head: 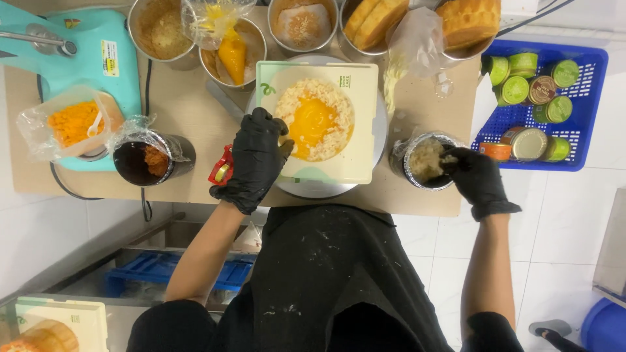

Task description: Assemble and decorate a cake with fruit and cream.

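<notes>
Right of counter, blue crate point(587, 104) of green-lidded tins point(515, 89)

Both hands in black gloves, forearms bare, both arms reaching forward from the body. Left hand point(254, 156) lies palm down, fingers loosely curled and together, thumb stuck out to the right, wrist straight. Right hand point(478, 177) out to the right, fingers bent down and pinched together at tips, wrist slightly bent inward.
</notes>
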